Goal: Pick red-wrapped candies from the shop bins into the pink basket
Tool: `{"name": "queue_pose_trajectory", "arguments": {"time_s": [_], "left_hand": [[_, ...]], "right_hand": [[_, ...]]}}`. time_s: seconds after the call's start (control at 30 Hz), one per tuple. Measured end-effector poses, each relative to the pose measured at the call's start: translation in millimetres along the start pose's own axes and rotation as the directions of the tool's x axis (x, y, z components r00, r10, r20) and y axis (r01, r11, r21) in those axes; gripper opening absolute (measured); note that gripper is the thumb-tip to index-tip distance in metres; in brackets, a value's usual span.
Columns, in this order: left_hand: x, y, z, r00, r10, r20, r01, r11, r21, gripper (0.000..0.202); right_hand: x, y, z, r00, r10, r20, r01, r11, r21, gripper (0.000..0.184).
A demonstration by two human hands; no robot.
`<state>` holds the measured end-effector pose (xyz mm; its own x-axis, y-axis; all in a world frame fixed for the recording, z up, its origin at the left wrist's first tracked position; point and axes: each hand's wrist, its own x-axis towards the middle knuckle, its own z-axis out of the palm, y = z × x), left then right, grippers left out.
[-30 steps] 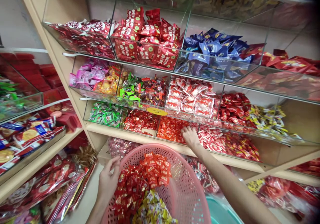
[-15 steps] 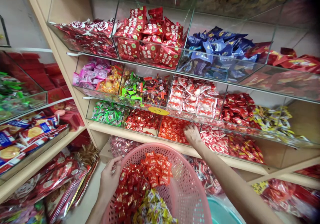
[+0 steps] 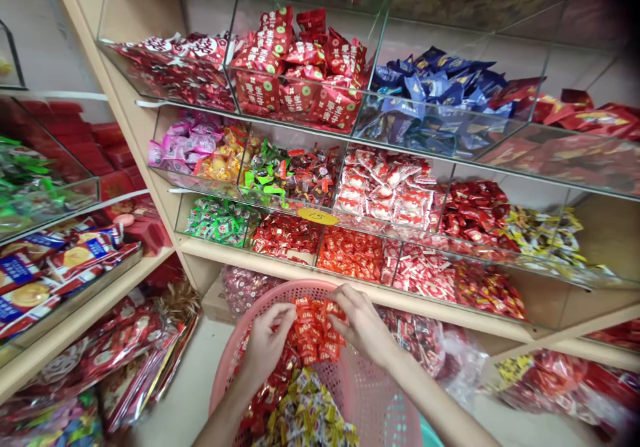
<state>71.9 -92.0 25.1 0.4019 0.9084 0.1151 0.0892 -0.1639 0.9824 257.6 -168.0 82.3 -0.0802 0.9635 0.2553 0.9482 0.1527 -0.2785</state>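
Observation:
A pink perforated basket (image 3: 365, 394) sits low in front of me, holding red and yellow wrapped candies (image 3: 295, 414). Both hands meet over its far side on a pile of small red-orange candy packets (image 3: 313, 330). My left hand (image 3: 265, 340) has curled fingers touching the pile's left edge. My right hand (image 3: 363, 324) pinches packets at the pile's right top. Just behind is the shelf bin of matching red-orange candies (image 3: 353, 254).
Tiered glass bins of wrapped sweets fill the wooden shelves: red packs (image 3: 300, 80), blue packs (image 3: 430, 94), pink and green candies (image 3: 220, 220). A yellow price tag (image 3: 317, 216) marks one bin. More bins stand at left (image 3: 50, 267); bagged goods lie on the floor.
My right hand left the red-orange candy bin and came down to the basket. My left hand moved from the basket's rim to the pile. The view shifted slightly.

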Motion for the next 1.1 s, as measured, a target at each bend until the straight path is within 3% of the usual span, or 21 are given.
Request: {"name": "queue_pose_trajectory", "arguments": {"time_s": [0.2, 0.4, 0.47, 0.53, 0.67, 0.73, 0.97, 1.1], "left_hand": [[-7, 16, 18.2, 0.995, -0.001, 0.102, 0.013, 0.992, -0.122, 0.023], [-10, 11, 18.5, 0.998, 0.007, 0.055, -0.003, 0.998, -0.07, 0.023], [-9, 5, 17.5, 1.0, -0.001, 0.009, 0.001, 0.999, -0.048, 0.023], [-9, 0, 16.0, 0.999, -0.025, -0.023, 0.024, 0.998, -0.052, 0.023], [-12, -9, 12.6, 0.997, -0.072, -0.009, 0.071, 0.994, -0.085, 0.023], [-15, -10, 11.3, 0.997, -0.073, -0.004, 0.072, 0.995, -0.067, 0.023], [-24, -15, 13.1, 0.999, -0.025, 0.029, 0.024, 0.999, 0.04, 0.025], [-29, -23, 18.6, 0.999, -0.032, -0.009, 0.032, 0.998, 0.057, 0.026]], "right_hand": [[-4, -30, 8, 0.999, -0.043, 0.02, 0.042, 0.996, 0.073, 0.033], [-12, -31, 27, 0.997, 0.054, -0.057, -0.038, 0.966, 0.255, 0.036], [-17, -29, 37, 0.978, 0.172, -0.119, -0.109, 0.905, 0.411, 0.041], [-22, -27, 49, 0.934, 0.331, -0.132, -0.194, 0.782, 0.593, 0.042], [-26, -27, 69, 0.86, 0.51, -0.003, -0.263, 0.448, 0.855, 0.029], [-26, -30, 75, 0.838, 0.545, 0.027, -0.258, 0.351, 0.9, 0.027], [-35, -36, 90, 0.77, 0.635, 0.059, -0.269, 0.239, 0.933, 0.027], [-40, -35, 101, 0.766, 0.641, 0.05, -0.277, 0.258, 0.926, 0.028]]}}
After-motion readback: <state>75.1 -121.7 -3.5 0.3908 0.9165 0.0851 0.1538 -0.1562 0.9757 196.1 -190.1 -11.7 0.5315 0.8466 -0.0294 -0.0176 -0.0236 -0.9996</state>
